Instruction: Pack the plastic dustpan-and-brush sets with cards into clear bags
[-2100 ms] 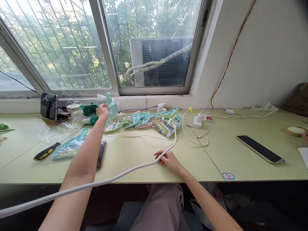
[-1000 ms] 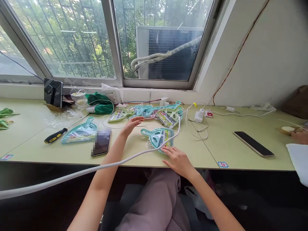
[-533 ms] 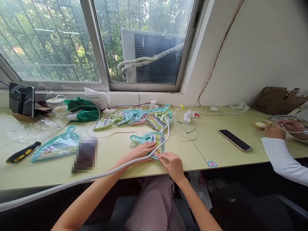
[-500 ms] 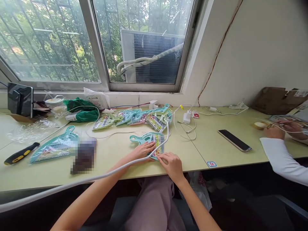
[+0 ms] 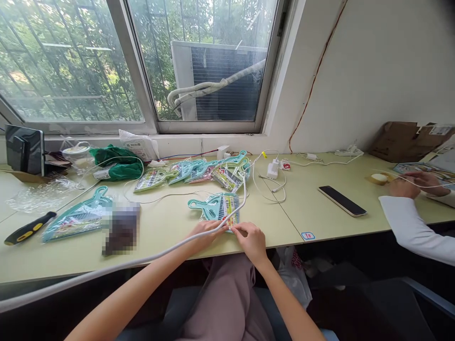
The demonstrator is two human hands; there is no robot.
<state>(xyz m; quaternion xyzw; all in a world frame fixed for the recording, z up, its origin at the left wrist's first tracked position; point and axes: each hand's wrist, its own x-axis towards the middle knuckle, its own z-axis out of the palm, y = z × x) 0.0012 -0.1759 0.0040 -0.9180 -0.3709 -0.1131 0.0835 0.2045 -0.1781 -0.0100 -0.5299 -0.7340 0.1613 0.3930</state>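
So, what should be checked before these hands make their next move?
1. Wrapped turquoise dustpan lying on the table: ok.
2. Left hand and right hand both at its near edge: ok.
3. Firm grip from both hands: cannot tell; the detail there is too small.
4. Unblocked view of the hands: not ok; a white cable crosses in front of the left one.
5. Screwdriver well apart from both hands: ok.

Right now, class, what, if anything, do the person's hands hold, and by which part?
The bagged turquoise dustpan set: the right hand appears to pinch its near edge; the left hand is there too, its grip unclear.
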